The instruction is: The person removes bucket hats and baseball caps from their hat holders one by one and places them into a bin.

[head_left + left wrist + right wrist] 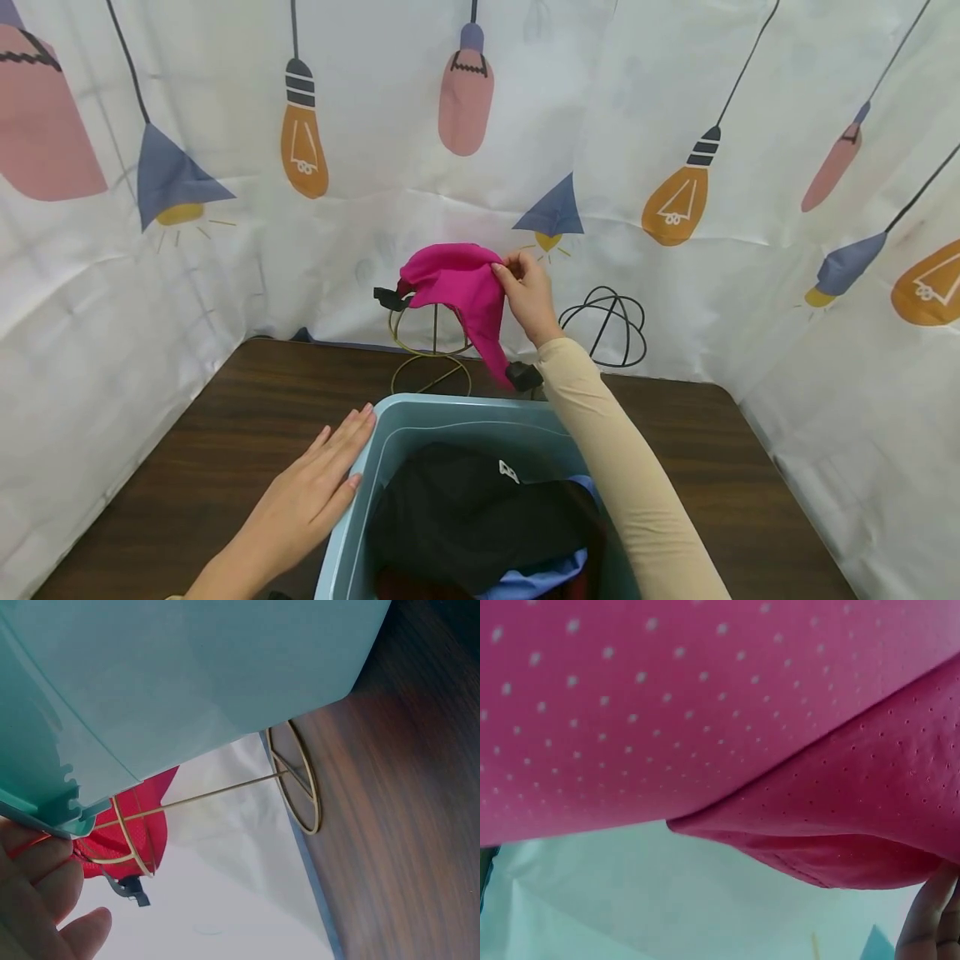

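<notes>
My right hand (528, 296) pinches the edge of a bright pink cap (457, 273) with black strap ends, above the far side of a blue plastic bin (468, 402). The cap is over a gold wire hat stand (431, 357); in the left wrist view the stand's wire hoops (131, 840) show inside it. Perforated pink cloth (645, 712) fills much of the right wrist view. My left hand (303, 496) rests with straight fingers along the bin's left rim. A black cloth item (465, 517) with a white mark lies on top inside the bin.
Blue cloth (536, 579) and dark red cloth show beneath the black item. A black wire stand (617, 325) is at the back right, partly behind my right arm. The dark wooden table (172, 467) is enclosed by white curtains (375, 233) printed with lamps.
</notes>
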The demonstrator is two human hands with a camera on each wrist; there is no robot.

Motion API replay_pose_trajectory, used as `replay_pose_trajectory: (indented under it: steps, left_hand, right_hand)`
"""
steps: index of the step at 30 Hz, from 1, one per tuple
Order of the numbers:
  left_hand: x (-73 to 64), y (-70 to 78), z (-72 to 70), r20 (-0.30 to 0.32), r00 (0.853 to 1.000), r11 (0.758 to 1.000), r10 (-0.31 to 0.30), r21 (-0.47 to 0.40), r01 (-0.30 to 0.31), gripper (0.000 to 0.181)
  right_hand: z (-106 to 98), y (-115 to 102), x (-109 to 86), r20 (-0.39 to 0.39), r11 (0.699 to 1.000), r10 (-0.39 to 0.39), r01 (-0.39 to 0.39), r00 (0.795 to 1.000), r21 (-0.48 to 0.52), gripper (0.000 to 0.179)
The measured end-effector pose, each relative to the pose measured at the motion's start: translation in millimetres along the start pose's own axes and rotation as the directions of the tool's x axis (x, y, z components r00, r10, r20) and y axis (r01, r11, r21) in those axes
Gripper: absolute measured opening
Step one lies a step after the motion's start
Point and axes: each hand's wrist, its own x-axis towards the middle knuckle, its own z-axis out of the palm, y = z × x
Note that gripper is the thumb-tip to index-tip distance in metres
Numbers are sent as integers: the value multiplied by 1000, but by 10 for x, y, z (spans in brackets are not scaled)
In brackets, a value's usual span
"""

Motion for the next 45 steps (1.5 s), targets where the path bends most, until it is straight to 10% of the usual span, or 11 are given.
replay_pose_trajectory:
  steps: [14, 45]
  left_hand:
    - [7, 2, -2, 2, 1000, 1000, 2, 5, -2, 54]
    - [16, 1, 12, 9, 1000, 1000, -2, 1, 2, 56]
  right_hand:
    - [-282, 253, 74, -155, 999, 42, -44, 987, -10, 11]
    - [-747, -367, -338, -21, 978, -210, 210, 977, 0, 8]
